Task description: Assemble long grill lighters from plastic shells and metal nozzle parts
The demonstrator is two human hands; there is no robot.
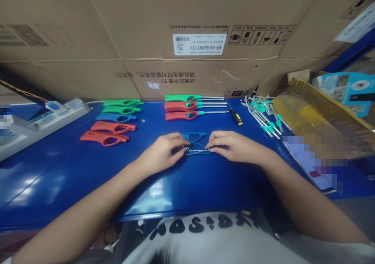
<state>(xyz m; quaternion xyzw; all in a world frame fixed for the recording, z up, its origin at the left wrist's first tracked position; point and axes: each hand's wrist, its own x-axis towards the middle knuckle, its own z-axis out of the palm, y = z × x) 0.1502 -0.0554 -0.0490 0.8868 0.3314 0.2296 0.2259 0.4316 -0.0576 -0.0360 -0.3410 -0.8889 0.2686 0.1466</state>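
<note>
Both of my hands are close together over the middle of the blue table. A thin pale wire (197,151) spans the gap between them. My left hand (168,150) is closed, its fingertips pinching the wire's left end near a small dark piece I cannot make out. My right hand (231,147) is closed too, pinching the other end between thumb and fingers. Beneath and behind the fingers lie blue plastic lighter shell halves (197,135), partly hidden by the hands.
Red, green and blue lighter shells (113,127) lie at left, beside a white power strip (49,119). Behind are lighters with metal tubes (181,106) and a screwdriver (236,117). Several metal tubes with green parts (265,117) pile at right near a yellow-taped bag (313,119). Cardboard (140,41) walls the back.
</note>
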